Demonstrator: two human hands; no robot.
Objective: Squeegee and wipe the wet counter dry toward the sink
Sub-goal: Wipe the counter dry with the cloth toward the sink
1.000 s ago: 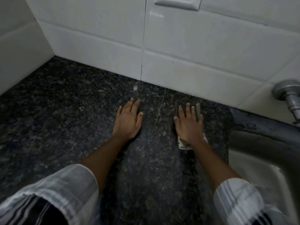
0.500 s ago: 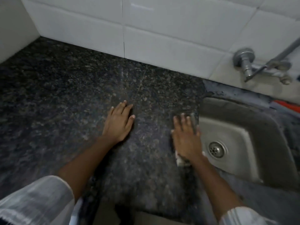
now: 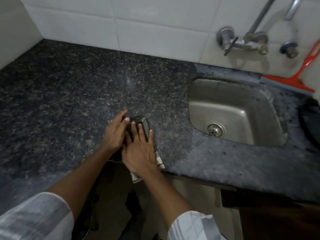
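A dark folded cloth [image 3: 145, 122] lies on the speckled black granite counter [image 3: 69, 94] near its front edge, with a pale end hanging over that edge. My right hand [image 3: 140, 153] presses flat on the cloth, fingers straight and spread. My left hand [image 3: 115, 132] lies beside it on the cloth's left part, its fingers fairly straight, thumb on top. The steel sink [image 3: 197, 101] is set into the counter to the right of both hands. A red squeegee [image 3: 296, 80] leans on the wall behind the sink, with neither hand on it.
Chrome taps [image 3: 242, 43] and pipes stick out of the white tiled wall above the sink. A dark round object [image 3: 311, 122] sits at the far right edge. The counter around the sink is a duller blue-grey. A side wall closes the counter's left end.
My right hand has dragged the cloth back toward the counter's front edge. My left hand has moved right from the bare counter onto the cloth. The view has swung right and now shows the whole sink.
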